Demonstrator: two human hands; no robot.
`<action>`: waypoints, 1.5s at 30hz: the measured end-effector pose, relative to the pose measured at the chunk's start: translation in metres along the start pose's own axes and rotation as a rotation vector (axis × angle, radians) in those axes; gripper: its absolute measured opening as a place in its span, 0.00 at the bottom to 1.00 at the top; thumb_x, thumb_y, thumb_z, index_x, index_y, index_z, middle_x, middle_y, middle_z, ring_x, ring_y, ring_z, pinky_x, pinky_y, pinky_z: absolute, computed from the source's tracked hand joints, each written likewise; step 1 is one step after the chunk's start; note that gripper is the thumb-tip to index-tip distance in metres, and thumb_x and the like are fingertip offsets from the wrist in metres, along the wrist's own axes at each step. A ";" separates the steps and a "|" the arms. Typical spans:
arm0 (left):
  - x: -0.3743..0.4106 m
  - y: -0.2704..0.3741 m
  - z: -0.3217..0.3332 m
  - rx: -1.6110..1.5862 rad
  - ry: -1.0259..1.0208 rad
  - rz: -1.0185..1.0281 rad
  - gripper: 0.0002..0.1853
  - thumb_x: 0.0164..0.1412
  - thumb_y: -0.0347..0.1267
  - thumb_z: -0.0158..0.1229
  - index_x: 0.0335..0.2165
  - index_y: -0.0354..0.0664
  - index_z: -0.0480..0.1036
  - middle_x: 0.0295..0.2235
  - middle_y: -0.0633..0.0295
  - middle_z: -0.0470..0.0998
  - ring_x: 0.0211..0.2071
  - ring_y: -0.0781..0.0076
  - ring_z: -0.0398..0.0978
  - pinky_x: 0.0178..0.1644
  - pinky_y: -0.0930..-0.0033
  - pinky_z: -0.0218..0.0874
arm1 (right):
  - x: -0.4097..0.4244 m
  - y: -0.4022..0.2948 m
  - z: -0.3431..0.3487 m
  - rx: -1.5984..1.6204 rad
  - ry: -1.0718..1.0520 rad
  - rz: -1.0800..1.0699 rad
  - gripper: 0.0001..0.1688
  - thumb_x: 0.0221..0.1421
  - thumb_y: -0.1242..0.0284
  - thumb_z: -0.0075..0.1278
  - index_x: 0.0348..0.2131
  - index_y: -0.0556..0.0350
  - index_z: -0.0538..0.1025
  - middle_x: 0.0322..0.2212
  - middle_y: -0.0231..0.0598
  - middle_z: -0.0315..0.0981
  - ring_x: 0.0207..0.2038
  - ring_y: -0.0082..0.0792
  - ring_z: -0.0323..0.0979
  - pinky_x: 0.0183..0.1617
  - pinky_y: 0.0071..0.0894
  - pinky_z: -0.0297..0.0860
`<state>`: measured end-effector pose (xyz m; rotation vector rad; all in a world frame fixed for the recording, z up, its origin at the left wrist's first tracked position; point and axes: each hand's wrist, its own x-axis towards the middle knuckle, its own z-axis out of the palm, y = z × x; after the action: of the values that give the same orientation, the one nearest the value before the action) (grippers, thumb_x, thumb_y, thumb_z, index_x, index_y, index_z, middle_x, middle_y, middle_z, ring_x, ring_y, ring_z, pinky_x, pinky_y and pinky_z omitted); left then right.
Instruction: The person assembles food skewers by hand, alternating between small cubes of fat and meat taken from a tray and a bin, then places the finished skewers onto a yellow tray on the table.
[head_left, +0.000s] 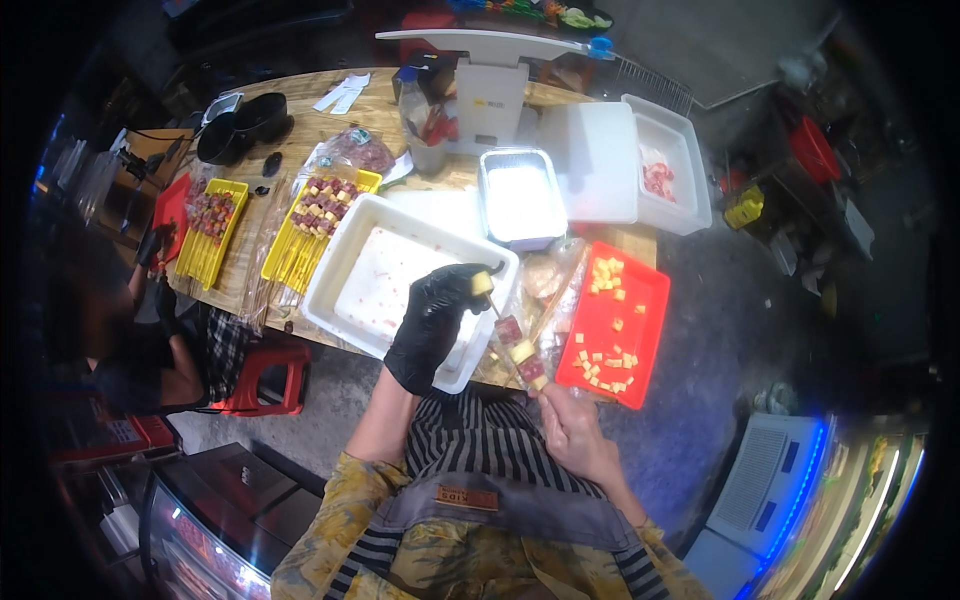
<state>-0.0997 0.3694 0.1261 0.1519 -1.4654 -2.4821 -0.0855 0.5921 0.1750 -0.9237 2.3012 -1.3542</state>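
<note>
My left hand (436, 319), in a black glove, pinches a pale yellow cube (481, 283) at the tip of a skewer. My bare right hand (576, 431) grips the lower part of that skewer (519, 346), on which dark red meat cubes alternate with yellow cubes. Under my left hand stands a white plastic tub (352, 311) with a few meat scraps on its floor. To the right of my right hand lies a red tray (646, 307) holding many loose yellow cubes. Loose bamboo sticks (559, 292) rest on plastic bags beside the tray.
Yellow trays (300, 262) of skewers stand at the left. A person (142, 337) sits there beside a red stool (266, 375). A foil container (523, 196), a scale (491, 97) and a white bin with meat (694, 187) are at the back of the wooden table (307, 94).
</note>
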 end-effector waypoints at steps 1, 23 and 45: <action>0.001 0.006 0.006 -0.139 -0.018 -0.063 0.30 0.57 0.45 0.46 0.47 0.28 0.61 0.35 0.56 0.72 0.33 0.72 0.70 0.40 0.72 0.61 | 0.000 0.000 0.000 0.032 -0.004 0.006 0.07 0.52 0.82 0.41 0.34 0.64 0.67 0.15 0.54 0.62 0.19 0.52 0.65 0.21 0.38 0.59; 0.003 0.032 0.044 -0.419 -0.075 -0.128 0.30 0.62 0.43 0.36 0.49 0.24 0.54 0.31 0.64 0.65 0.34 0.72 0.63 0.45 0.68 0.55 | -0.002 -0.006 0.004 0.068 0.075 -0.025 0.07 0.54 0.80 0.40 0.31 0.64 0.71 0.10 0.36 0.60 0.13 0.27 0.61 0.18 0.25 0.58; -0.002 0.031 0.044 -0.312 -0.102 -0.030 0.25 0.59 0.42 0.42 0.45 0.28 0.61 0.36 0.56 0.70 0.36 0.66 0.67 0.44 0.69 0.58 | 0.004 -0.012 0.002 0.053 0.084 -0.048 0.08 0.52 0.82 0.40 0.32 0.61 0.71 0.11 0.38 0.60 0.14 0.30 0.61 0.19 0.28 0.56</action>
<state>-0.1028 0.3931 0.1748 -0.0115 -1.0967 -2.7396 -0.0829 0.5840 0.1841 -0.9280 2.3066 -1.4933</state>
